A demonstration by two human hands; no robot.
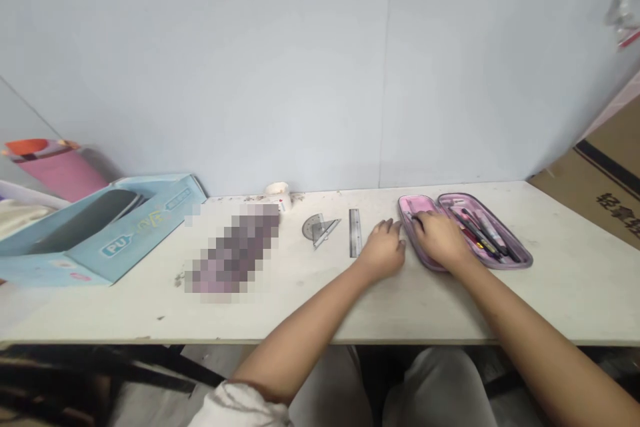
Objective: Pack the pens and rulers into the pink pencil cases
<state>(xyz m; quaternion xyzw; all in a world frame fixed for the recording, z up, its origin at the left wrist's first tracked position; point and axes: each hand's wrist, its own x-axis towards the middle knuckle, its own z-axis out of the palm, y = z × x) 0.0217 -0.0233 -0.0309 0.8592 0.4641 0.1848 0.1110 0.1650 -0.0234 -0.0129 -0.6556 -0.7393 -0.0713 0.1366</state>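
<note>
You're at the open pink pencil case (pixel 515 248) now: your right hand (pixel 440 240) sits on its left half, fingers curled over the edge, though whether they're clamped I can't tell. Your left hand (pixel 383 250) rests on the white tabletop (pixel 575 293) just beside it, fingers apart. Pens (pixel 483 237) lie within the right hand's reach. Further left, a steel ruler (pixel 355 232); on the blue box (pixel 105 233), "PU" reads clearly.

Ruler (pixel 355 232) between protractor (pixel 311 228) and pencil case (pixel 463 197)

Left hand (pixel 383 250), right hand (pixel 440 238), palms down
</note>
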